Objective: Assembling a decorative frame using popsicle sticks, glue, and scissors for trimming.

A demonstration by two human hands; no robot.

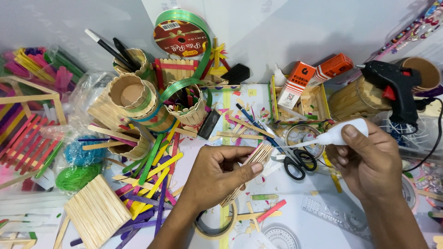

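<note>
My left hand (214, 177) grips a flat panel of glued wooden craft sticks (253, 161), held on edge at the middle of the table. My right hand (369, 159) holds a small white glue bottle (339, 133) with its thin nozzle pointing left toward the top edge of the panel. The nozzle tip sits just right of the panel, a small gap apart.
Black-handled scissors (297, 163) lie under the bottle. A black glue gun (394, 87) rests at right, stick-made cups (134, 99) and a green ribbon spool (182, 37) at the back. Loose coloured sticks (152, 180), a stick panel (97, 210) and a tape roll (214, 228) lie left and front.
</note>
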